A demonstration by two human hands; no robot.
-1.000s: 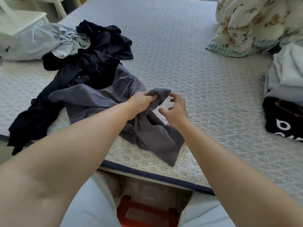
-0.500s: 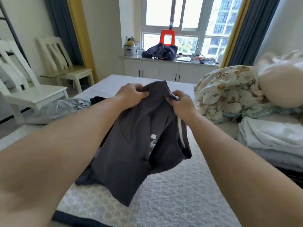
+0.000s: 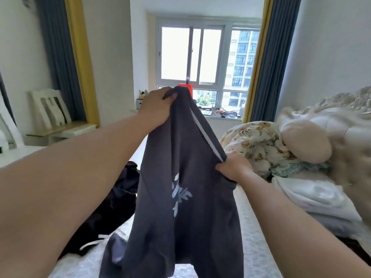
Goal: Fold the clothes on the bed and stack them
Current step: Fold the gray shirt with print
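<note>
Dark grey shorts, pale print, white stripe; floral quilt.

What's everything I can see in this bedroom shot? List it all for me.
Grey shorts: one, dark grey with pale print and white side stripe, held up over the bed.
Black clothes: a heap, black, on the bed at left.
Bed: one, pale grey cover, below.
Floral quilt: one, cream, bunched at right.
White folded laundry: a stack, right edge.
Chair: one, white, left wall.
Curtains: blue-grey with yellow edge, both sides of the window.
Left hand: grips the shorts' top.
Right hand: pinches the striped edge.
</note>
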